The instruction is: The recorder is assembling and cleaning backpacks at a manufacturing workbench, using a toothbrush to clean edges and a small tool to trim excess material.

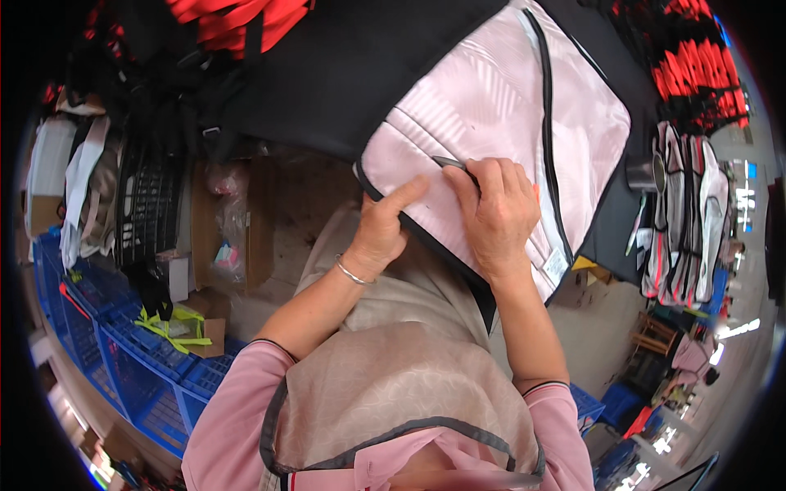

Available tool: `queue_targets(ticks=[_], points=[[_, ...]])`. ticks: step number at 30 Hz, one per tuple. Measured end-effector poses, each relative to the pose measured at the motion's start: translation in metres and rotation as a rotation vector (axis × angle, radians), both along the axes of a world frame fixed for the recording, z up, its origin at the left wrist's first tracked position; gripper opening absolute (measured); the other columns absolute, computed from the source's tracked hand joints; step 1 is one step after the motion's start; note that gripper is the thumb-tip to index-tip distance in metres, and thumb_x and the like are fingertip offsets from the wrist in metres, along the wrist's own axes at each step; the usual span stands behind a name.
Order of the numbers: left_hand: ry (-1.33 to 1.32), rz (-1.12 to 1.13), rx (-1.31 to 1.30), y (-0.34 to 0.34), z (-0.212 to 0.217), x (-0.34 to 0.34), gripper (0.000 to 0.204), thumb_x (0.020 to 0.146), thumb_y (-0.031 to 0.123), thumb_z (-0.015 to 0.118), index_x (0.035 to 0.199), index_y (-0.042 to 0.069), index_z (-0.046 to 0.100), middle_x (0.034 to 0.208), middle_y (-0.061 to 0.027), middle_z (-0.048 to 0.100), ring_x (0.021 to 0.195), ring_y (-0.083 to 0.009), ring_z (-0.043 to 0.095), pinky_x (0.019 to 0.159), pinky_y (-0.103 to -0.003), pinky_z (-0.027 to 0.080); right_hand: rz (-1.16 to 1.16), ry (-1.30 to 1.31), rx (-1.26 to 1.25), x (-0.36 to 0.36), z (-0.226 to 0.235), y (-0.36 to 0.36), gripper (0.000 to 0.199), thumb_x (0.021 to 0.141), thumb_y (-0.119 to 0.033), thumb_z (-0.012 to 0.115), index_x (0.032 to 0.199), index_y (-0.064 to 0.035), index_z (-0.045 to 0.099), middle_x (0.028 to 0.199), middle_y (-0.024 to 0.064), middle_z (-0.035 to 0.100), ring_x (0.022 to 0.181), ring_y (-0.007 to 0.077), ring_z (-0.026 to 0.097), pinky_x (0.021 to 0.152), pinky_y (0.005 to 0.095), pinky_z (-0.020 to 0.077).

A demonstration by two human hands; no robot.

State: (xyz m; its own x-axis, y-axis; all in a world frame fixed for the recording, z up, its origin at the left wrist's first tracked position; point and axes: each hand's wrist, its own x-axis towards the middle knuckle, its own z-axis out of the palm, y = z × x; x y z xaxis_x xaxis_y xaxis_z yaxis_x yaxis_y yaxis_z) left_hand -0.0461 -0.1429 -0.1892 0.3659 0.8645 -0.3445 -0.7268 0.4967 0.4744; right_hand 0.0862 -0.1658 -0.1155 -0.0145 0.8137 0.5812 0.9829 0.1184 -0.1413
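A pale pink fabric panel (442,123) with dark edging lies tilted across the black work surface, its near corner over my lap. A dark zipper (547,106) runs along its right part, and a stitched seam crosses its left part. My left hand (382,231) pinches the near left edge, thumb on top and fingers hidden underneath. My right hand (501,209) is closed around small snips (447,162), resting over the middle of the panel. Only their dark pointed metal tip shows, aimed left near the seam; the rest is hidden in my fist.
Red and black strapped pieces (237,20) are heaped at the far left. Stacked pale panels (684,213) and a metal cup (647,173) stand at the right. Blue plastic crates (123,360) and a cardboard box (258,221) sit on the left below the table.
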Motion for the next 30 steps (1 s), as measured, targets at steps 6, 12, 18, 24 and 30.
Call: queue_targets(ticks=[6,12,18,24,30], points=[[0.105,0.114,0.058,0.063,-0.009,-0.031,0.037,0.087,0.005,0.069,0.122,0.002,0.058,0.114,-0.0067,0.063,0.103,-0.0200,0.062,0.091,-0.036,0.052,-0.335,0.677,-0.191,0.069,0.016,-0.010,0.037,0.079,-0.021,0.080,0.106,-0.0026,0.063,0.092,0.0098,0.065,0.081,0.0165,0.063,0.071,0.0310,0.0502],[0.158,0.125,0.262,0.076,0.000,-0.023,0.044,0.090,0.014,0.069,0.129,0.000,0.053,0.121,-0.0109,0.062,0.109,-0.0245,0.061,0.095,-0.038,0.050,-0.348,0.428,-0.255,0.110,-0.039,-0.021,0.048,0.075,-0.036,0.081,0.108,-0.0059,0.064,0.104,0.0103,0.061,0.092,0.0250,0.064,0.080,0.0360,0.0513],[0.183,0.156,0.264,0.065,0.000,-0.031,0.042,0.092,0.011,0.066,0.130,0.000,0.053,0.124,-0.0110,0.061,0.111,-0.0250,0.061,0.097,-0.040,0.050,-0.290,0.557,-0.068,0.116,-0.031,-0.025,0.037,0.075,-0.020,0.080,0.106,-0.0073,0.065,0.101,0.0084,0.065,0.080,0.0237,0.066,0.071,0.0343,0.0527],[0.253,0.257,0.279,0.070,0.003,-0.031,0.040,0.090,0.010,0.069,0.126,-0.001,0.055,0.119,-0.0100,0.062,0.105,-0.0219,0.062,0.090,-0.037,0.052,0.031,0.300,-0.429,0.095,-0.008,-0.124,0.047,0.067,-0.011,0.082,0.112,-0.0113,0.067,0.113,0.0038,0.064,0.088,0.0176,0.066,0.070,0.0318,0.0535],[0.904,0.649,0.570,0.059,0.006,-0.060,0.050,0.091,0.007,0.066,0.135,-0.005,0.043,0.132,-0.0143,0.054,0.121,-0.0250,0.051,0.105,-0.037,0.040,-0.482,0.788,-0.127,0.143,-0.036,-0.186,0.031,0.077,-0.005,0.078,0.107,-0.0057,0.069,0.101,0.0030,0.064,0.085,0.0091,0.058,0.070,0.0245,0.0475]])
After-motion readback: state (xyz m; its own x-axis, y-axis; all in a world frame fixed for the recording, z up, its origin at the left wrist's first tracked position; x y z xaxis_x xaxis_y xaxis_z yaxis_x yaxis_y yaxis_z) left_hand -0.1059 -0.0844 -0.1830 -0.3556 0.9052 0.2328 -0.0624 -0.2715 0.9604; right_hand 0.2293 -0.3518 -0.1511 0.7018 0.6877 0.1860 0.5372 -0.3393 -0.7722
